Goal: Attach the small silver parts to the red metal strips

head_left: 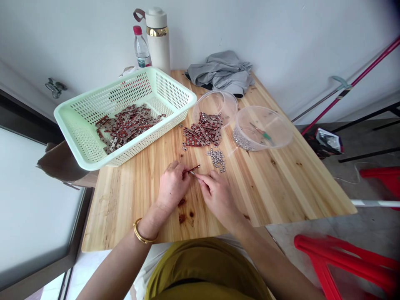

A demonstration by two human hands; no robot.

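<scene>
My left hand (173,183), with a gold bracelet on its wrist, is closed on a thin reddish-brown strip (196,167) that sticks out to the right. My right hand (216,192) pinches a small metal piece (193,173) against the underside of the strip; its exact kind is too small to tell. Just beyond the hands lies a loose scatter of small silver metal pieces (217,159). Behind them is a pile of similar reddish-brown strips (203,131) with metal parts on them, spilling from a tipped clear round tub (229,102).
At left stands a pale green basket (150,139) holding many such strips. A second clear tub (283,139) with small metal pieces and a green-handled tool sits at right. Grey cloth (220,68), a bottle (141,48) and a white flask (158,50) are at the back. A red stool (343,254) stands right.
</scene>
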